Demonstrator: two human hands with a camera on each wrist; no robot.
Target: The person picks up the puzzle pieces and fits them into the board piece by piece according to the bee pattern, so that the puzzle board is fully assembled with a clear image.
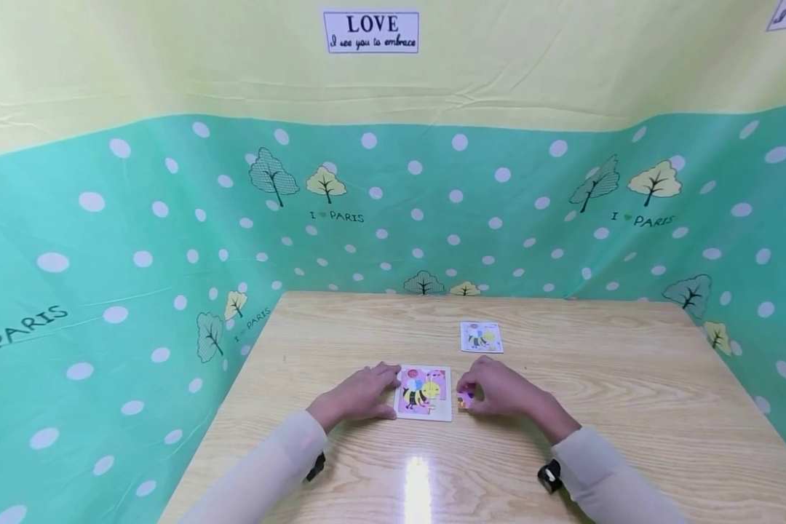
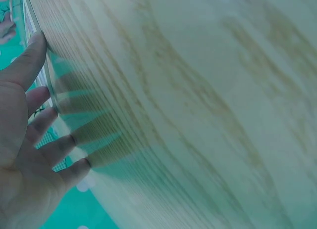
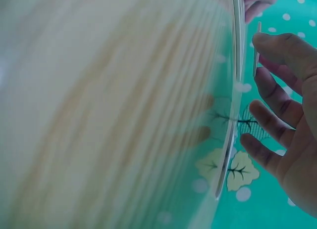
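A square jigsaw puzzle board [image 1: 442, 415] with a bee picture lies on the table, its lower right part showing pale bare patches. My left hand [image 1: 365, 393] rests at the board's left side, thumb near the lower corner and fingertips near the upper one. In the left wrist view the fingers of this left hand [image 2: 37, 135] are spread and fairly straight. Just right of the board, my right hand [image 1: 501, 389] pinches a small colourful puzzle piece [image 1: 465, 399]. The right wrist view shows the piece [image 3: 256, 51] edge-on between thumb and forefinger, the other fingers loosely bent.
A smaller square card [image 1: 481, 338] with a similar bee picture lies beyond the board, slightly to the right. The wooden table [image 1: 340, 327] is backed by a green dotted cloth [image 1: 524, 240] that also hangs along both sides.
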